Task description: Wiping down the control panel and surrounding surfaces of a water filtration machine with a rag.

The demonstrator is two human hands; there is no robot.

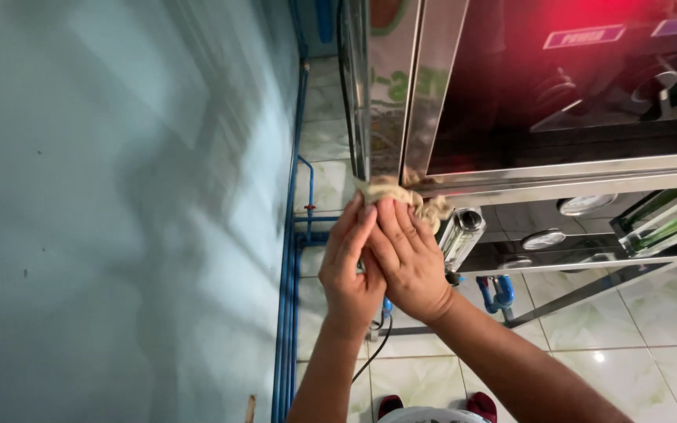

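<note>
We find both hands raised to the lower corner of a stainless-steel cabinet [401,86], at about 12 o'clock from the wrists. The left hand [349,266] and the right hand [407,254] lie side by side, touching, with the right partly overlapping the left. Both press a crumpled beige cloth [405,196] against the metal.

Fingers: on each hand they are extended and held close together, flat on the cloth. They push it rather than pinch it. The thumbs are hidden, so we cannot tell whether they grip the cloth from beneath.

Location of the cloth: it sits directly under the fingertips, on the corner where the vertical steel panel meets the horizontal steel ledge [573,176]. A frayed part of it shows at 2 o'clock from the right hand, just beside a clear cylindrical canister [461,235].

Surroundings: a pale blue wall [119,219] lies at 9 o'clock, with blue pipes [287,258] running along its base. Round gauges [542,239] sit at 3 o'clock, under the ledge. A dark glass front with a red glow [581,70] is at 1 o'clock. The floor is glossy white tile [628,329].

Our judgement: the step in hand is wiping the cabinet's corner edge, mid-stroke. A further pass would call for steady pressure along the ledge, and for keeping the loose cloth end away from the canister and its fittings.
</note>
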